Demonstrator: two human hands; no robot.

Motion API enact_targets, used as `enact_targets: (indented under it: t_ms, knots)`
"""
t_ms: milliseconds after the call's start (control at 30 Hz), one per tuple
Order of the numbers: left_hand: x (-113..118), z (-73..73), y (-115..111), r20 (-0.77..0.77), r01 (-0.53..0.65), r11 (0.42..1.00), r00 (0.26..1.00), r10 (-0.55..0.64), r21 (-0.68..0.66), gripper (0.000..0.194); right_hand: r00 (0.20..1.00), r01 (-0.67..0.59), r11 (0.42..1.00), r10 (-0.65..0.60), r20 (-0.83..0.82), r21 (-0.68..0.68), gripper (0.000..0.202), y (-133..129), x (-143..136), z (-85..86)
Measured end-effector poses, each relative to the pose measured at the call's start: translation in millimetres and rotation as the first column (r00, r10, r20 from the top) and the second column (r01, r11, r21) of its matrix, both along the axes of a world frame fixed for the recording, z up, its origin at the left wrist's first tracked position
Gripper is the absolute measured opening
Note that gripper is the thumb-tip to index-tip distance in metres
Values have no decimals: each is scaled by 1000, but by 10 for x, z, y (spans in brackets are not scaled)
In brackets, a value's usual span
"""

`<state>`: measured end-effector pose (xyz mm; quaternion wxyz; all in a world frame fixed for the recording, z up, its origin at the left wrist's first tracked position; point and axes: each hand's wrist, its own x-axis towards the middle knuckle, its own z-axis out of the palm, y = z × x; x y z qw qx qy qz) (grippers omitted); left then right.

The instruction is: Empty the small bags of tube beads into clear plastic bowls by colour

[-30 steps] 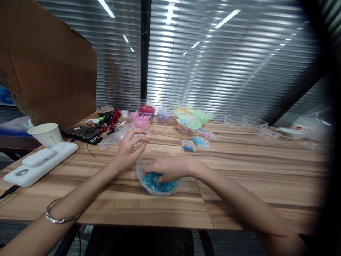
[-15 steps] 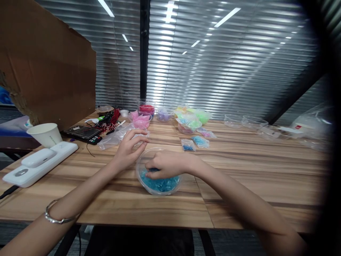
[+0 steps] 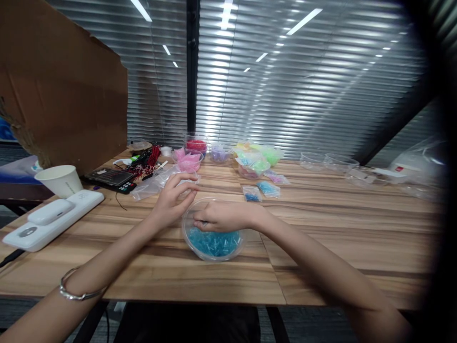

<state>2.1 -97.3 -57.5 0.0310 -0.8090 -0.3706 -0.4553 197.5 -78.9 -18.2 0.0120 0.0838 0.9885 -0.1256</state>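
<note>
A round clear plastic bowl (image 3: 188,244) stands on the table in front of me, holding many short, translucent blue tube-like pieces (image 3: 216,244). Over its back rim, my right hand (image 3: 223,216) has its fingers closed around a few of the blue pieces, which partly show between thumb and fingers. My left hand (image 3: 175,200) is raised just behind and left of the bowl. Its thumb and index fingertips come together, and clear film at the fingertips looks like a small clear plastic bag (image 3: 197,178), hard to tell from the plastic behind.
Small packets of blue pieces (image 3: 268,189) lie beyond the bowl. Tubs with pink packets (image 3: 189,162), red pieces (image 3: 196,145) and green packets (image 3: 252,164) line the back. At left are a paper cup (image 3: 60,181), a white charger (image 3: 53,221) and a black scale (image 3: 110,178).
My right hand has risen a little out of the blue pieces, and its fingers have closed around some. The left hand has stayed in place.
</note>
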Motion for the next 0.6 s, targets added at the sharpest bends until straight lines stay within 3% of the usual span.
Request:
enact_targets:
  t_ms: [200, 300, 467, 600]
  knots:
    - [-4, 4, 2, -4, 14, 1000, 1000, -14, -1, 14, 998, -48, 981, 41, -41, -187, 21, 45, 30, 28]
    - [-8, 3, 1, -3, 20, 1000, 1000, -20, -9, 14, 995, -98, 971, 89, -53, -219, 29, 44, 61, 46]
    - [-3, 5, -7, 9, 23, 999, 1000, -23, -22, 14, 987, -160, 981, 162, 6, -112, 53, -15, 83, 19]
    - [3, 18, -24, 3, 18, 1000, 1000, -18, -24, 15, 983, -105, 994, 102, 150, 9, 48, -61, 46, -43]
